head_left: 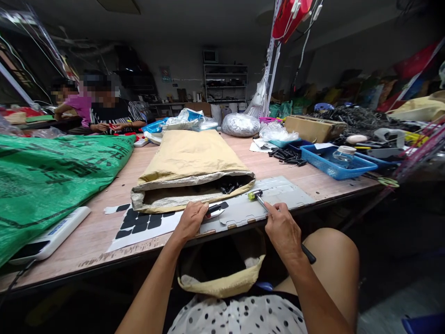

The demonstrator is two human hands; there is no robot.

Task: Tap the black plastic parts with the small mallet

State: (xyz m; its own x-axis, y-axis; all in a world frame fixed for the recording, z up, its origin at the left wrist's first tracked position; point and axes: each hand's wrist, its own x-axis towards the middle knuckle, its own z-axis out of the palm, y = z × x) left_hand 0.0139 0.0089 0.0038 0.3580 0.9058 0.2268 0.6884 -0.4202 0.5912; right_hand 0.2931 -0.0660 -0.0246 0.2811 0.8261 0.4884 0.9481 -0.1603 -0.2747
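My right hand point(283, 229) is closed around the handle of a small mallet point(256, 195). The mallet has a yellow-green and black head, a metal shaft and a dark grip end; its head is over the grey board point(292, 195). At the front edge of the table, my left hand point(192, 219) pinches a slim black part point(214, 208) with a pale, shiny edge; its exact kind I cannot make out. Just beyond lies a yellow woven sack point(198, 150), its mouth toward me, with black pieces point(231, 186) inside. A white sheet with black rounded patches point(141, 222) lies left of my left hand.
A green sack point(59, 176) and a white device point(55, 232) are at left. To the right are loose black parts point(285, 155), a blue tray point(335, 162) and a cardboard box point(311, 128). A second yellow sack point(225, 283) gapes below the table edge. Two people sit far left.
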